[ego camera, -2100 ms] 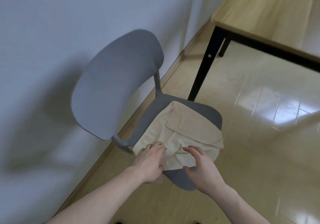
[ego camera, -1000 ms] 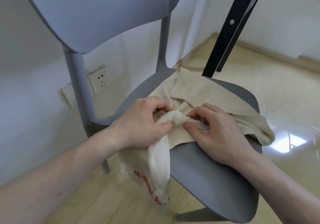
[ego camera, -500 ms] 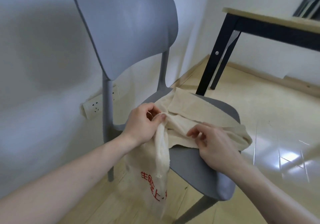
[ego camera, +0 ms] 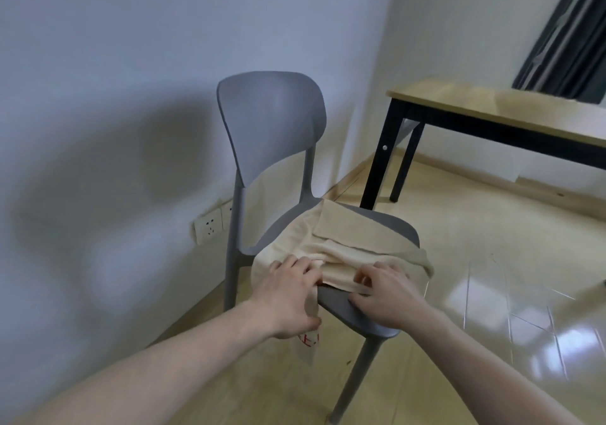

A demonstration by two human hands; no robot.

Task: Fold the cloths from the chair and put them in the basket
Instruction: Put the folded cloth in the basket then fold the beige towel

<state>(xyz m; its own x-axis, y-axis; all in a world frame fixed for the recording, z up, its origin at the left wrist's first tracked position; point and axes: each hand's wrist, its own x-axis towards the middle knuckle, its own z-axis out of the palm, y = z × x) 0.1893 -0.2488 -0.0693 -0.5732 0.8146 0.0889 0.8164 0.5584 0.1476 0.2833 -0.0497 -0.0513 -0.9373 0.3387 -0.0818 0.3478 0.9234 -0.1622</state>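
Cloth [ego camera: 347, 244], beige and rumpled, lies on the grey chair [ego camera: 272, 122] seat (one end hangs off the front edge). My left hand [ego camera: 290, 296] and right hand [ego camera: 385, 293] each pinch its near edge. Wall socket [ego camera: 210, 226] behind; table [ego camera: 492, 113] to the right.

**Around the room**

A wooden-topped table [ego camera: 511, 109] on black legs stands far right, over a glossy pale floor [ego camera: 492, 293]. A dark curtain [ego camera: 570, 31] hangs behind it at the far right. Low on the white wall [ego camera: 131, 63], left, sits a socket plate [ego camera: 210, 226].
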